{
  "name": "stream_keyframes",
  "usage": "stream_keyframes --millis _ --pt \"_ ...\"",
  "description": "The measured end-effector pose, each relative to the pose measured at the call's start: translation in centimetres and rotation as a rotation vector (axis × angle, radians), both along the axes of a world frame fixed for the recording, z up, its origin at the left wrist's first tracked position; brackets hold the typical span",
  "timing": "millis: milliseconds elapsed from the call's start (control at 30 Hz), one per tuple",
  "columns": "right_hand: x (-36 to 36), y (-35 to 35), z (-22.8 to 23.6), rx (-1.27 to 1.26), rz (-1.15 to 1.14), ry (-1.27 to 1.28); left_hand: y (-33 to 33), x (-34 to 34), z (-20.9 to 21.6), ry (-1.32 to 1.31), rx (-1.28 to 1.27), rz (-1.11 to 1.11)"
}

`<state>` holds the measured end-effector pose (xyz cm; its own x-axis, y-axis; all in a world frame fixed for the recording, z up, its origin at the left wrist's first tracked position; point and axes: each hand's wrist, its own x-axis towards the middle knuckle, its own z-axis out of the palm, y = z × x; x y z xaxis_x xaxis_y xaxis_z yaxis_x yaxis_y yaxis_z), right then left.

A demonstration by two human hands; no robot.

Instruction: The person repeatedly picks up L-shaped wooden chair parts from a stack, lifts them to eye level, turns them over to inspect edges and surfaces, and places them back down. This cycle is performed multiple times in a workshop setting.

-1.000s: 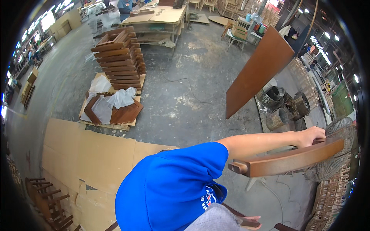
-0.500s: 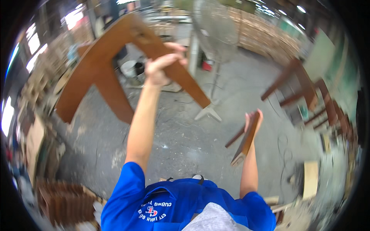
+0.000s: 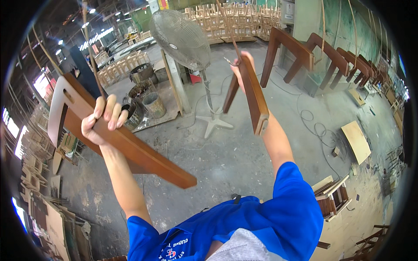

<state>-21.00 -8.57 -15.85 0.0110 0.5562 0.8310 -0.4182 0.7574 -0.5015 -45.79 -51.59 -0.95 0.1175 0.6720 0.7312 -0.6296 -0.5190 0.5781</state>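
Grey floor (image 3: 226, 161), one fan (image 3: 180, 39); left hand (image 3: 102, 124) grips one slotted frame (image 3: 135, 148), right hand (image 3: 238, 74) grips a second frame (image 3: 254, 98).

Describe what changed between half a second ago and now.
The view has turned rightward. In the picture, the left hand, gripping an angled brown wooden frame, has moved left and down; the right hand, carrying a second brown wooden frame, has moved up and left. Both kept their hold; the grey wire-cage pedestal fan stands where it was.
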Motion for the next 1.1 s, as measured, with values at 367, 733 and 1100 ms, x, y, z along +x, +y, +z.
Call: stream_keyframes --millis 367,733,1100 --pt "-5.2 5.8 20.9 0.331 -0.044 0.059 -1.5 2.5 1.2 -0.054 -0.042 -0.131" --pt "-7.6 5.1 25.1 0.348 -0.077 -0.109 -0.9 2.1 0.7 -0.011 0.014 -0.132" --pt "-6.5 4.1 25.2 0.376 -0.101 -0.129 0.0 2.3 0.7 -0.018 0.01 -0.144"
